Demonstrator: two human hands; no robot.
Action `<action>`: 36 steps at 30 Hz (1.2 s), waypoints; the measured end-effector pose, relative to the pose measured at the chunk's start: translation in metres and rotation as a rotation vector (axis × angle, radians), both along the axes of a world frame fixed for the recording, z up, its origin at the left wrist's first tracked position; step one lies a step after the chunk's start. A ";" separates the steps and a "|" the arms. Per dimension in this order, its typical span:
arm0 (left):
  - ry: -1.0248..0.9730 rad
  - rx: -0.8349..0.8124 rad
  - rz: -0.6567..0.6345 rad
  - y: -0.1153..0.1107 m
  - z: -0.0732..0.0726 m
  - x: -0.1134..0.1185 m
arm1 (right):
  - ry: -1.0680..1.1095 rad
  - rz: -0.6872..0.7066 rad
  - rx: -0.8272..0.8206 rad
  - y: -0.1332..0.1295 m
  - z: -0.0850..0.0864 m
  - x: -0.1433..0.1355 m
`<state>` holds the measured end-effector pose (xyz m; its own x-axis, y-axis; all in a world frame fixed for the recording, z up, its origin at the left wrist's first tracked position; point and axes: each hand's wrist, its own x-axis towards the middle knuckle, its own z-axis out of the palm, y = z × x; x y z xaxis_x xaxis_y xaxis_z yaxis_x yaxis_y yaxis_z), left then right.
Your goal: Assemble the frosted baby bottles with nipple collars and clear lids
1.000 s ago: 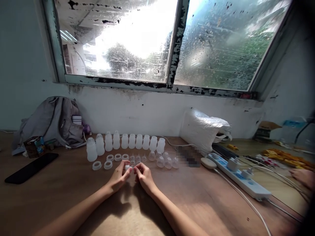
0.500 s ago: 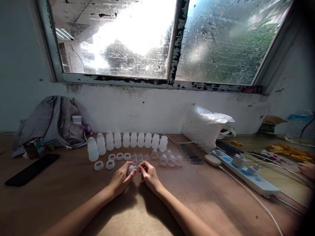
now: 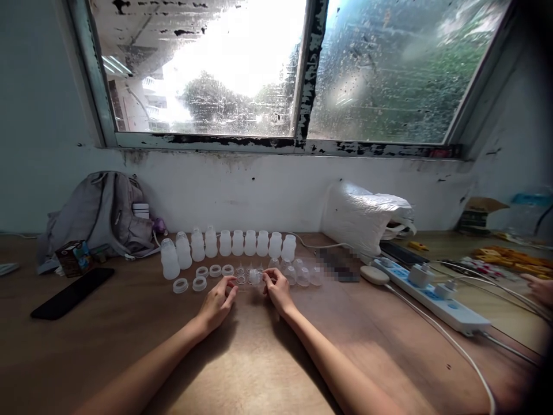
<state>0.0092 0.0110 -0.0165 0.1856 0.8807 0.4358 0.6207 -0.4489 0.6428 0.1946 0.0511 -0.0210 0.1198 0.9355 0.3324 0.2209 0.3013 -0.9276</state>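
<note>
My right hand (image 3: 279, 289) pinches a small clear ring-shaped bottle part (image 3: 254, 276) over the middle of the table. My left hand (image 3: 217, 304) rests to its left, fingers curved and apart, holding nothing visible. Between the hands, just beyond the fingertips, stand clear nipples (image 3: 241, 278), partly covered by the held part. White collar rings (image 3: 199, 283) lie beyond my left hand. Clear domed caps (image 3: 303, 276) lie to the right of my right hand. A row of frosted baby bottles (image 3: 250, 243) stands behind; the leftmost bottles (image 3: 170, 259) have tops on.
At left are a black phone (image 3: 73, 293), a small box (image 3: 74, 258) and a grey backpack (image 3: 101, 213). A white plastic bag (image 3: 358, 216), a white puck-shaped device (image 3: 374, 275) and a power strip (image 3: 449, 305) with cables are at right. Another person's hand (image 3: 538, 288) shows at the right edge.
My hands have moved apart. The clear part, earlier between both hands, is now at my right fingertips, farther forward near the nipples. My left hand has let go. The view has shifted slightly.
</note>
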 end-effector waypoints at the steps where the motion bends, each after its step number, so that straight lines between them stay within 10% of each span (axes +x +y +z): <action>1: 0.003 -0.001 0.019 0.002 -0.001 -0.001 | 0.001 -0.003 -0.006 0.001 -0.001 0.001; 15: 0.396 -0.054 0.364 0.097 0.049 0.000 | -0.038 -0.046 -0.008 -0.004 0.002 0.004; 23: 0.454 -0.045 0.468 0.140 0.052 -0.005 | -0.041 -0.042 0.000 0.005 -0.004 0.008; 29: 0.432 0.064 0.444 0.125 0.070 -0.010 | -0.036 -0.025 0.008 0.004 -0.005 0.007; 36: 0.269 0.405 0.477 0.050 0.080 -0.014 | -0.027 -0.044 0.033 -0.001 0.000 0.004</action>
